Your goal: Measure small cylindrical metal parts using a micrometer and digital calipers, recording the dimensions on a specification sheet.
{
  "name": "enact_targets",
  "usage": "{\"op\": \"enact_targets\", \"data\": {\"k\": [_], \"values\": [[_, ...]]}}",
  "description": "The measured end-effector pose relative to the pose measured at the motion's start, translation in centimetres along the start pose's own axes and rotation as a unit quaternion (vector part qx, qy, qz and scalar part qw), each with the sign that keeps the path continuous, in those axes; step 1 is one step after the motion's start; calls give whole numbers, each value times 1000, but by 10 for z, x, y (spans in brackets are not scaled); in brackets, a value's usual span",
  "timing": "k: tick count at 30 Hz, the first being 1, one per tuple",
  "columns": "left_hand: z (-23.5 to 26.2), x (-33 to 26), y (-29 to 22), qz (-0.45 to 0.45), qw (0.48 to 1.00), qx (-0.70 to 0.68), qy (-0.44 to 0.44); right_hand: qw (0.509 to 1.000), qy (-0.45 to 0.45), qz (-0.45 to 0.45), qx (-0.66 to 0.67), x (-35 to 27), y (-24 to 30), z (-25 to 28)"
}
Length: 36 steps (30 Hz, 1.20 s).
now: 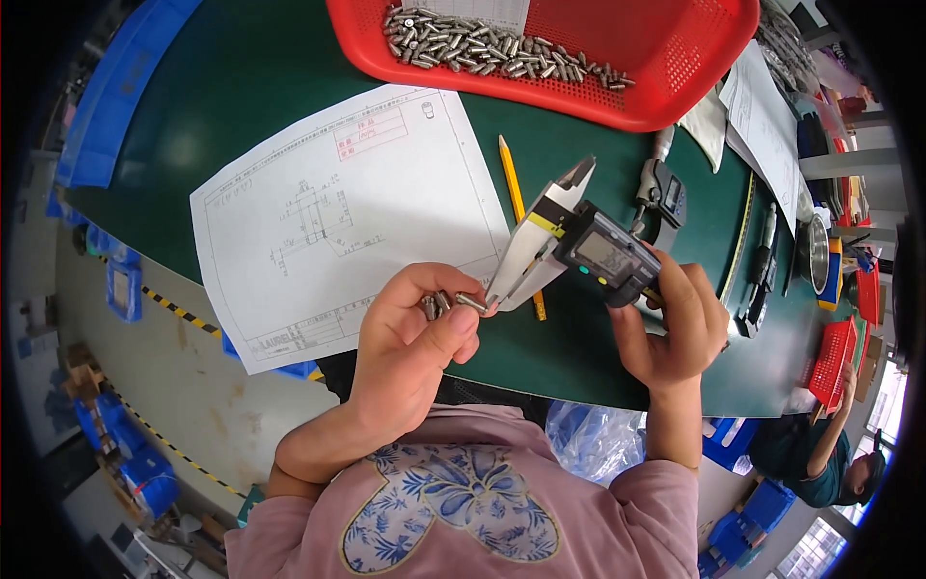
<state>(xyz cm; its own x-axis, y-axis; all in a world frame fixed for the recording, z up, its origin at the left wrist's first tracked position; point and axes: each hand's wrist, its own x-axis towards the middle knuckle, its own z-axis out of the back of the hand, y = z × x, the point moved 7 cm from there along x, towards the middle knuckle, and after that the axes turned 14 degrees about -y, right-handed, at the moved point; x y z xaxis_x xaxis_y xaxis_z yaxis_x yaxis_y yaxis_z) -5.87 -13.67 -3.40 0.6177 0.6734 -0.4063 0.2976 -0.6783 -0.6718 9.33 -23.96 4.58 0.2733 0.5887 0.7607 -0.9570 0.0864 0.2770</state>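
Observation:
My left hand [415,333] is closed around several small metal pins; one metal pin [471,302] is pinched between thumb and fingers and points to the right. Its tip meets the lower jaws of a digital caliper [608,253], though whether they clamp it I cannot tell. My right hand [670,323] grips the caliper by its slide, thumb beneath and fingers behind, with the display facing up. Under the caliper lies a yellow pencil [511,179]. A technical drawing [280,193] on white paper spreads to the left of both hands.
A red plastic basket [666,72] with many metal pins [482,48] stands at the far side of the green table [569,376]. On the right lie a digital micrometer [663,193], a dark measuring tool [760,275] and papers [762,116]. Another person [820,458] holds a red basket [831,365].

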Motion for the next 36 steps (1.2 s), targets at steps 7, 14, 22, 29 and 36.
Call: {"op": "enact_targets", "data": {"k": [7, 14, 22, 29, 36], "values": [[-1, 0, -1, -10, 1000, -11, 9, 1000, 4, -1, 7, -2, -3, -2], [0, 0, 0, -10, 1000, -11, 10, 1000, -2, 7, 11, -4, -3, -3], [0, -1, 1, -11, 1000, -3, 12, 1000, 6, 0, -20, -2, -4, 0], [1, 1, 3, 22, 1000, 18, 11, 1000, 11, 5, -18, 0, -3, -3], [5, 2, 3, 33, 999, 1, 9, 1000, 7, 1, -7, -2, -7, -3]]}}
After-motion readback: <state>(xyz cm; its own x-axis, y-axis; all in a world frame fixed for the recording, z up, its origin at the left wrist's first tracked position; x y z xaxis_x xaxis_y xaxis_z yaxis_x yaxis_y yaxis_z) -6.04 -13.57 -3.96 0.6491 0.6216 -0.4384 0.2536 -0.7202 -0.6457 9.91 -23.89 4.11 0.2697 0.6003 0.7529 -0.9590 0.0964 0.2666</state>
